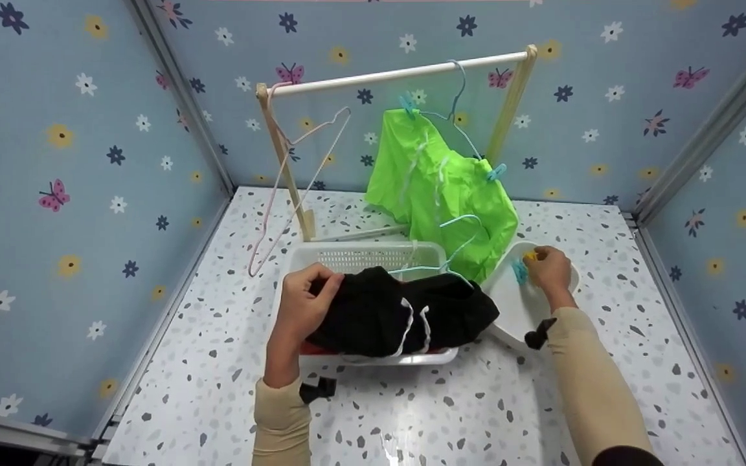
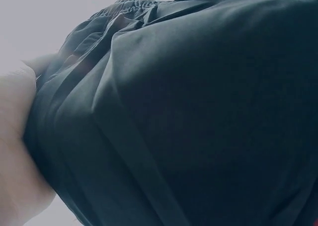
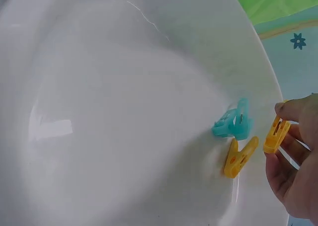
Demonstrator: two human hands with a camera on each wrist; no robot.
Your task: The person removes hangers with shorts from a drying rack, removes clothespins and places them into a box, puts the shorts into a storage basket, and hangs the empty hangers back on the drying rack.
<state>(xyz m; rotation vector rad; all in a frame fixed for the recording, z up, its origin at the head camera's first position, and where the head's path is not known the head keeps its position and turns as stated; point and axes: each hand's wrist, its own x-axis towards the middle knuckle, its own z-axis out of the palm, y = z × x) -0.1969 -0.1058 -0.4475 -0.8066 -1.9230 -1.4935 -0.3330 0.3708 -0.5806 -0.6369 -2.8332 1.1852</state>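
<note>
Black shorts [image 1: 360, 317] with white drawstrings lie over the white basket [image 1: 373, 259], something red showing beneath. My left hand [image 1: 305, 301] pinches the left end of their waistband between thumb and fingers; folded black cloth fills most of the left wrist view. Along the back of the waistband is a light blue hanger [image 1: 460, 217], its hook pointing up. At the white bowl [image 1: 520, 317] on the right, my right hand [image 1: 549, 272] pinches a yellow clothespin [image 3: 277, 134]. Close by inside the bowl are another yellow clothespin [image 3: 239, 159] and teal clothespins [image 3: 236, 122].
Behind the basket stands a rack with a white bar [image 1: 399, 76]. Bright green shorts [image 1: 425, 188] hang there from a blue hanger, held by blue clothespins [image 1: 496, 172]. A pink hanger [image 1: 313, 133] hangs at the rack's left end. Patterned walls enclose the speckled table [image 1: 204, 388].
</note>
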